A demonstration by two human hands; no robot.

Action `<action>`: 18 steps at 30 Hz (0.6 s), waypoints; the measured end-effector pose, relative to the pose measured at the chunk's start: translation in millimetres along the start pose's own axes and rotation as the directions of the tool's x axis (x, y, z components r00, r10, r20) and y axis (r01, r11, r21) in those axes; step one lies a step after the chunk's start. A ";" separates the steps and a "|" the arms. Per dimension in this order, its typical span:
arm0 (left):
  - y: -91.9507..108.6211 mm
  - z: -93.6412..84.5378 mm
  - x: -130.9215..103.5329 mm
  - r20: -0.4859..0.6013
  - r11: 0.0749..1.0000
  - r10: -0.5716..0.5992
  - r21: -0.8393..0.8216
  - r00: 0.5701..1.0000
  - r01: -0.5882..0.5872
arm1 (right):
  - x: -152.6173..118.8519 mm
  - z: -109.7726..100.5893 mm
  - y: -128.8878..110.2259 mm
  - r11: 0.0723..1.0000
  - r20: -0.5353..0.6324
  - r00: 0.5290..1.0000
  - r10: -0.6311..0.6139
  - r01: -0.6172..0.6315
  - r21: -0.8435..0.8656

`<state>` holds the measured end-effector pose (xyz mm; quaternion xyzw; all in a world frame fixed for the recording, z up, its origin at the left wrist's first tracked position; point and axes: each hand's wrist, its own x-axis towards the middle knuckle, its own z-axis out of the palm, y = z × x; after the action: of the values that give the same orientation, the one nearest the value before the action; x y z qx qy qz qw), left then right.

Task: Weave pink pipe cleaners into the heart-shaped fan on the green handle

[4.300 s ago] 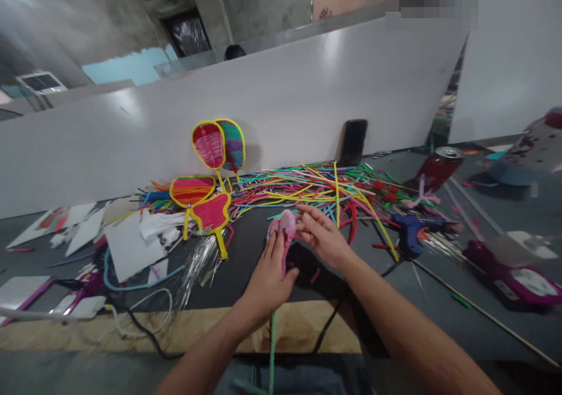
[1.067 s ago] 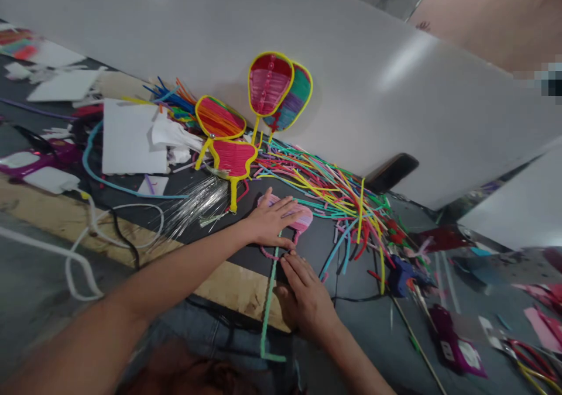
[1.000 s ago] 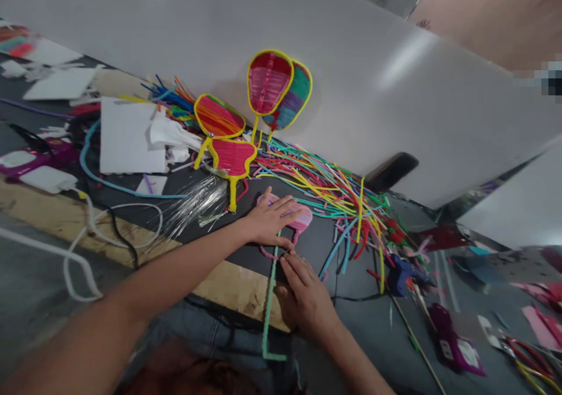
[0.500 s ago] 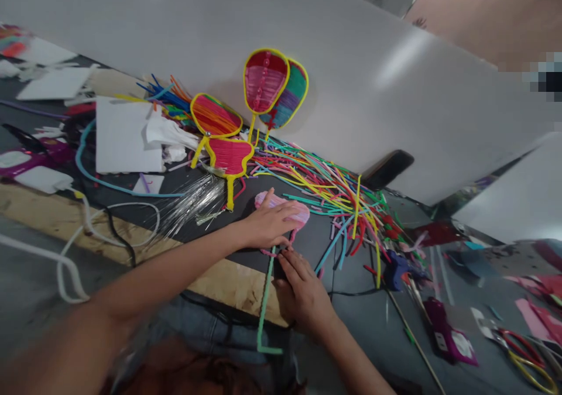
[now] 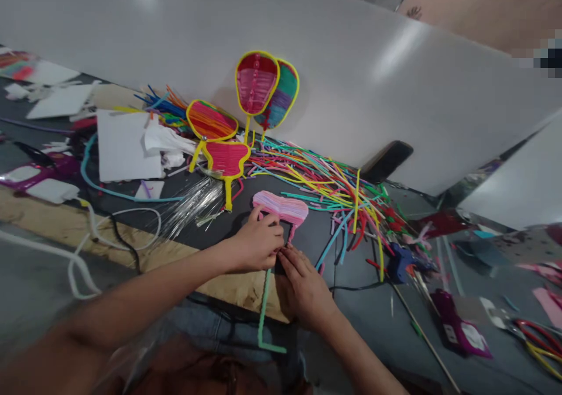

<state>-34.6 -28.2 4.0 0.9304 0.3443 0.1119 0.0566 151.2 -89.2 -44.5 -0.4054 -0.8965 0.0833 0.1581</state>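
A pink and lilac piece of pipe cleaners (image 5: 281, 206) lies flat on the dark tabletop, its pink strands running down towards my hands. My left hand (image 5: 259, 240) is closed below it, fingers curled and pinching. From under that hand a light green pipe cleaner (image 5: 264, 307) hangs over the table edge, bent sideways at its lower end. My right hand (image 5: 305, 287) has its fingers pressed together, tips meeting my left fingertips at the lower end of the pink strands. The pinched spot itself is mostly hidden.
Finished fans (image 5: 257, 83) lean on the pale wall, with a pink one (image 5: 227, 160) lying in front. Loose pipe cleaners (image 5: 307, 172) spread behind. To the right are a blue glue gun (image 5: 400, 263) and scissors (image 5: 538, 339); a white cable (image 5: 76, 272) loops at left.
My left hand has come down off the pink piece, its spread fingers now curled near my right fingertips. More of the pink piece shows. My right hand stays about where it was.
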 end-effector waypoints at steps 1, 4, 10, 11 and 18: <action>0.0 0.5 -0.6 -0.002 1.000 -0.008 -0.001 1.000 0.008 | 0.2 0.0 0.0 1.000 0.001 1.000 -0.001 0.001 -0.005; -0.5 3.1 -3.1 -0.014 1.000 -0.023 -0.016 1.000 0.023 | 0.3 0.3 0.5 1.000 0.002 1.000 -0.003 0.003 -0.013; -3.6 5.8 -7.1 -0.031 0.998 -0.035 -0.045 0.999 0.033 | 1.8 0.5 -0.5 1.000 -0.007 1.000 0.000 0.000 0.020; -4.4 5.5 -9.3 -0.033 0.999 -0.028 -0.047 0.999 0.026 | 1.8 -0.5 -0.1 0.999 -0.009 1.000 -0.005 0.005 0.037; 2.5 8.3 -48.3 -0.035 0.991 -0.133 0.019 0.990 0.134 | -5.9 -18.7 16.3 0.991 -0.047 0.994 0.100 -0.095 0.097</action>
<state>-66.6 -61.9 -11.8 0.9038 0.4079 0.1198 0.0485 172.8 -82.5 -32.8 -0.4429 -0.8662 0.1226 0.1962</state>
